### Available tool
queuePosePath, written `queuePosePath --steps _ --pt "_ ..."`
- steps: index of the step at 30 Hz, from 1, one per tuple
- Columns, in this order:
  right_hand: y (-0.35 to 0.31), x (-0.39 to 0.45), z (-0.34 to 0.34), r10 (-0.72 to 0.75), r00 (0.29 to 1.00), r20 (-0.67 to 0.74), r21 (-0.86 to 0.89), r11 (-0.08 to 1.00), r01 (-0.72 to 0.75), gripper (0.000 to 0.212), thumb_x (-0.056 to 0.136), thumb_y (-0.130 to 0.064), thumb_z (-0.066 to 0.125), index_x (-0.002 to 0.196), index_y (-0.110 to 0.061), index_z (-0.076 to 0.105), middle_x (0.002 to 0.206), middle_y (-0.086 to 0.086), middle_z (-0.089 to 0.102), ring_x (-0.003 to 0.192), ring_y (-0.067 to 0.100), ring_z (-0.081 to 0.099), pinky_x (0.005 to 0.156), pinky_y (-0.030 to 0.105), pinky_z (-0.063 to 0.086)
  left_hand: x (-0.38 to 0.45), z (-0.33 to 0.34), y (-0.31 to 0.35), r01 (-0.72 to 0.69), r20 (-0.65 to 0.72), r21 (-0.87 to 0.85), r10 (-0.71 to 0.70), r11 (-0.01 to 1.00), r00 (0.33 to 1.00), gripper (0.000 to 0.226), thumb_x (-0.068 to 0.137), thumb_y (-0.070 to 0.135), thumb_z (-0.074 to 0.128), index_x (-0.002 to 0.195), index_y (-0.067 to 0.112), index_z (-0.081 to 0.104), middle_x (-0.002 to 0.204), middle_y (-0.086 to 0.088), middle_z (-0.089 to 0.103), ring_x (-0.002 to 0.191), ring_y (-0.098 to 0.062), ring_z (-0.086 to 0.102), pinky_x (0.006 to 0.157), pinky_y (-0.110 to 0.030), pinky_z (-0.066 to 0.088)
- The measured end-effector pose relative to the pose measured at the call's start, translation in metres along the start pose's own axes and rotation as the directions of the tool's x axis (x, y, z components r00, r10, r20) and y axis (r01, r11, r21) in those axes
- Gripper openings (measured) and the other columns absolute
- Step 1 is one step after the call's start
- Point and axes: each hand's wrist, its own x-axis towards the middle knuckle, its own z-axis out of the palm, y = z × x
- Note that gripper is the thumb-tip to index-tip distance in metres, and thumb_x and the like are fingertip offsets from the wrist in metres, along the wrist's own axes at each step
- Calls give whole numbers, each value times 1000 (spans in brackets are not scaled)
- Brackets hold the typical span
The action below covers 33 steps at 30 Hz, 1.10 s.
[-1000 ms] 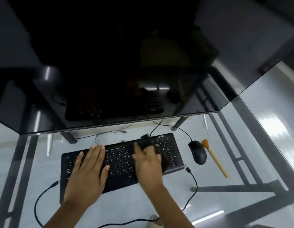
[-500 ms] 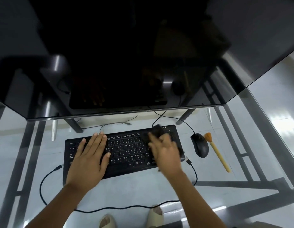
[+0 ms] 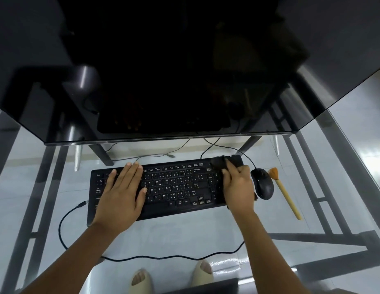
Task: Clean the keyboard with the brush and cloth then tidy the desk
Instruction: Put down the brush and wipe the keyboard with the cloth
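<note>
On the glass desk (image 3: 206, 234), just below the dark monitor (image 3: 163, 71), lies the black keyboard (image 3: 174, 187), and the dark cloth (image 3: 226, 163) now sits over its far right corner, on the number pad. The right hand (image 3: 238, 186) presses down on the cloth, its fingers bent over the near part; whether they actually pinch the fabric or only push it, I cannot tell. A second ago this hand and the cloth were nearer the middle of the keys, so the wipe has travelled rightward to the end of the board, which suggests the cloth pass over the top is close to finished. The left hand (image 3: 123, 194) stays flat, fingers straight, on the left half of the keyboard, steadying it. Just beside the keyboard's right end sits the black mouse (image 3: 262, 183), and beyond that the wooden-handled brush (image 3: 285, 193) lies untouched on the glass. A loose black cable (image 3: 155, 256) loops across the near side of the desk, likely part of the tidying left to do.
</note>
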Motion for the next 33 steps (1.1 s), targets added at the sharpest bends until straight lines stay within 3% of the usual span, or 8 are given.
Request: queuePosePath --steps 5,8,13,20,25,27,29,33 --pt "-41 -41 11 -186 980 67 42 982 183 37 87 -22 68 123 -22 64 87 7 53 59 20 45 60 33 49 17 6 42 53 49 -12 -53 999 997 63 98 45 20 149 9 31 157 -9 28 148 -23 17 118 -54 12" --pt "-45 -70 8 -482 831 276 65 872 485 43 84 -29 67 126 -30 57 88 -1 51 66 16 47 60 29 44 17 15 51 95 57 -12 -94 995 994 63 99 46 17 151 11 25 159 -8 22 149 -25 12 118 -54 9" --pt "17 -40 -10 -72 995 64 41 997 69 35 93 -24 59 127 -17 61 92 7 53 59 20 54 57 36 55 14 15 46 67 63 0 -67 998 996 64 100 48 16 152 12 23 159 -7 22 149 -24 11 119 -53 12" --pt "-42 -87 5 -413 882 227 78 910 407 31 87 -33 58 118 -32 62 88 1 57 62 17 53 57 27 49 15 14 47 66 63 15 -67 998 996 64 100 47 16 152 11 23 159 -7 23 149 -24 12 118 -54 13" --pt "5 -27 -8 169 986 -13 49 985 -168 29 94 -24 54 119 -13 63 86 12 55 59 24 53 58 39 53 15 16 47 60 57 22 -61 998 996 63 100 46 17 152 11 23 159 -7 23 149 -24 12 118 -53 12" --pt "-5 -25 -1 186 982 -31 28 982 -185 33 93 -17 55 126 -14 59 90 10 50 69 24 48 68 33 43 14 16 47 60 53 29 -61 998 997 63 100 46 17 152 10 23 159 -8 23 149 -25 12 118 -53 12" --pt "-37 -36 10 43 999 20 31 999 -43 31 96 -25 47 125 -23 58 94 -1 45 81 18 42 72 26 25 14 16 48 57 49 30 -59 998 997 63 100 45 19 151 10 24 158 -8 24 148 -25 13 118 -54 13" --pt "-52 -39 15 -420 893 161 39 907 419 37 90 -23 52 126 -23 61 87 5 52 69 26 50 60 32 41 16 16 50 53 45 25 -54 998 998 63 100 45 19 151 9 25 158 -9 25 148 -25 14 118 -53 13"
